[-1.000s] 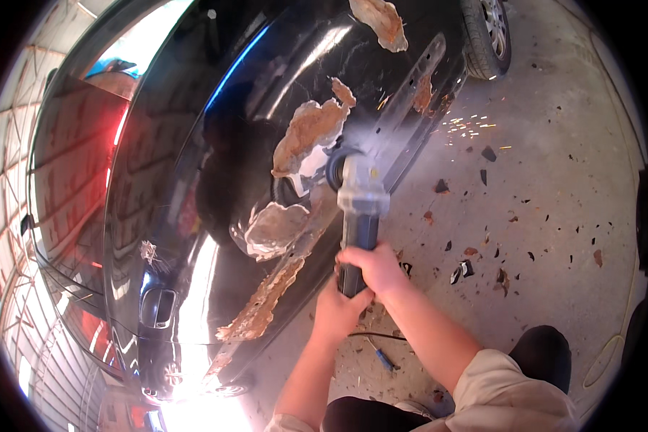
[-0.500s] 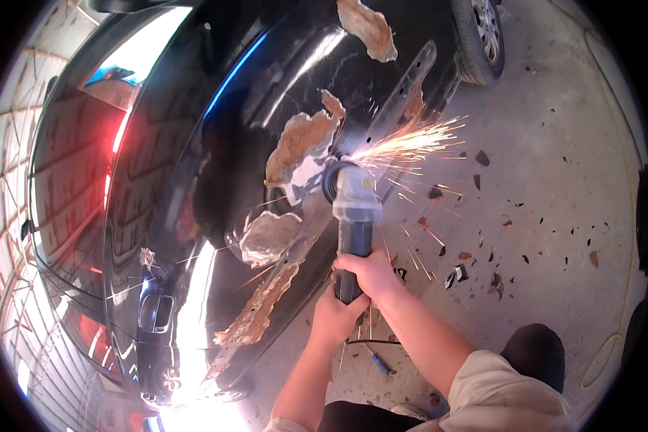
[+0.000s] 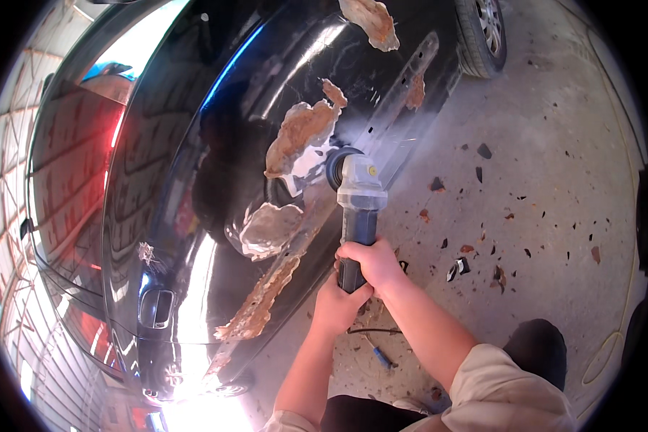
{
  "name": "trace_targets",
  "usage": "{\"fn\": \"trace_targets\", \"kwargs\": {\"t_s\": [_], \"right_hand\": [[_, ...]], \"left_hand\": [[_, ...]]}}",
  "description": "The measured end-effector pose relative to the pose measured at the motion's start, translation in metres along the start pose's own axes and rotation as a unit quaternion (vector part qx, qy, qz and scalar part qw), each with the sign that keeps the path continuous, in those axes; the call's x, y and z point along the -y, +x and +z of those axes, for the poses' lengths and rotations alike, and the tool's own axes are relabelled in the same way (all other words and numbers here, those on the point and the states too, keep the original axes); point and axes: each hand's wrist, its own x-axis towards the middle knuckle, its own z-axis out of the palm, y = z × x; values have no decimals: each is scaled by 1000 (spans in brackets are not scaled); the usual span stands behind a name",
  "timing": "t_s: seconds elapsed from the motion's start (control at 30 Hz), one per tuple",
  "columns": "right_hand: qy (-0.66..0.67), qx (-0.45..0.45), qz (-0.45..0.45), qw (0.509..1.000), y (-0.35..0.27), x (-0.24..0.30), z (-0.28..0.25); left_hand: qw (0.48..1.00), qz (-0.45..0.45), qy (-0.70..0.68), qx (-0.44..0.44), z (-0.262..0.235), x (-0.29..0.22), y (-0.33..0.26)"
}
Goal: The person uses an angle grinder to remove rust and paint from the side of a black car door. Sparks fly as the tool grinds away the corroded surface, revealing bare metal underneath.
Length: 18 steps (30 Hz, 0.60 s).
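Both my hands are wrapped around the dark body of an angle grinder [image 3: 358, 225]. My right hand [image 3: 373, 265] grips it higher up, nearer the grey head, while my left hand [image 3: 336, 306] closes on its rear end. The round dark disc [image 3: 338, 170] at the grinder's head is at the side of a black car [image 3: 230, 180], by a ragged patch of bare, brown and white filler [image 3: 302, 138]; whether it touches the panel I cannot tell. Pale haze or dust hangs just beyond the disc.
More stripped patches mark the panel, including a greyish one [image 3: 270, 229] and a long strip [image 3: 263, 299] along the sill. A wheel [image 3: 480, 36] stands at the far right of the car. Dark and brown flakes [image 3: 462, 269] litter the concrete floor, with a blue-handled tool [image 3: 381, 356] near my feet.
The bright spray of sparks to the right of the disc has gone, leaving haze. The grinder and both hands have shifted slightly right and a little farther away.
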Motion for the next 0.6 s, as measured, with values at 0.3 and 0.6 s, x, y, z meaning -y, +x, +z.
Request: {"fn": "trace_targets", "kwargs": {"t_s": [0.3,0.6], "right_hand": [[-7,4,-25,1000,-5,3,7],[-33,22,-29,999,-4,4,9]], "left_hand": [[1000,8,2,-11,-2,-5,-6],[999,37,-26,-21,-4,-6,-9]]}}
